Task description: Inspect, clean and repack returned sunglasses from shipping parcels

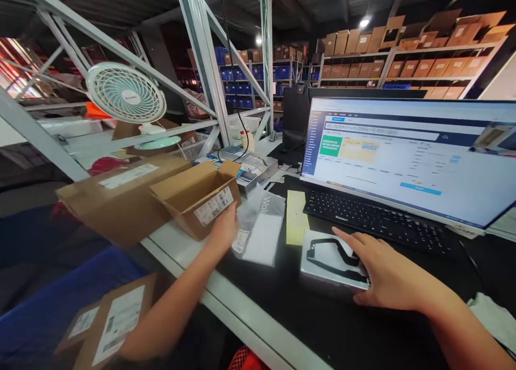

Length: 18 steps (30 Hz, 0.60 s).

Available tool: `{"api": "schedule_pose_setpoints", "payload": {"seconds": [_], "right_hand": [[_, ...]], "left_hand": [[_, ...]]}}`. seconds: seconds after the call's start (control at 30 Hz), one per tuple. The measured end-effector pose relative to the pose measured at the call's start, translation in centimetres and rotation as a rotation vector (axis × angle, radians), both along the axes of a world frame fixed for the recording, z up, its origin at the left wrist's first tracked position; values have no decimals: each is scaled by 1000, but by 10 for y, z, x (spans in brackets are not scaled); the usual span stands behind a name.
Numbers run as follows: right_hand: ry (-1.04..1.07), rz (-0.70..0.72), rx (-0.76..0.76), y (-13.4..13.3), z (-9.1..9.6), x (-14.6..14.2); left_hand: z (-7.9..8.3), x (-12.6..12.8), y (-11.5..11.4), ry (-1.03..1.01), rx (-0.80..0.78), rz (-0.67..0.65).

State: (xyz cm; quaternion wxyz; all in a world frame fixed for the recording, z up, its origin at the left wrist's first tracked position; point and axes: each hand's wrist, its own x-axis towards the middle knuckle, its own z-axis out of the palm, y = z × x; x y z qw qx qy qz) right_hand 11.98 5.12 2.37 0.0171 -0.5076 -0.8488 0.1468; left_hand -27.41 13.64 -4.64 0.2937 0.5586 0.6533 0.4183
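Observation:
My left hand (226, 229) is at the near right corner of an open cardboard box (183, 216), fingers curled against its labelled side. The flaps stand up, and the inside looks bare where it shows. My right hand (377, 268) spans the right end of a white box (322, 268) printed with a black outline shape. Its thumb is at the near edge and its index finger reaches along the far edge. Between the hands lies a clear plastic bag (264, 225) with something white inside. A yellow paper slip (296, 218) lies beside the bag.
A keyboard (371, 219) and a lit monitor (403, 155) stand behind the white box. Left are a closed carton (121, 192), a fan (126, 93) and metal rack beams (205, 52). Labelled cartons (108, 327) sit low by a blue bin (72, 289). A grey tray (258, 173) holds small items.

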Motion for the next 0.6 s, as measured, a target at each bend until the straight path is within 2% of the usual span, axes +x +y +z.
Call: {"api": "schedule_pose_setpoints", "payload": {"seconds": [0.07, 0.13, 0.2, 0.27, 0.3, 0.37, 0.47, 0.53, 0.6], "right_hand": [[31, -20, -7, 3, 5, 12], [91, -13, -26, 7, 11, 26], [197, 5, -75, 11, 18, 42], [377, 43, -187, 15, 23, 59], [491, 77, -261, 16, 24, 67], [700, 189, -424, 16, 24, 80], [823, 316, -587, 14, 20, 90], [858, 236, -588, 13, 16, 86], [909, 96, -525, 14, 13, 76]], "left_hand": [[10, 14, -13, 49, 120, -47], [20, 35, -26, 62, 180, -183], [26, 62, -37, 18, 174, -434], [27, 89, -41, -116, 111, -706], [26, 103, -42, -211, 62, -807], [20, 126, -40, -383, -34, -903], [8, 151, -41, -538, -158, -1047], [1, 159, -47, -689, -230, -1221], [-3, 161, -55, -836, -249, -1330]]}}
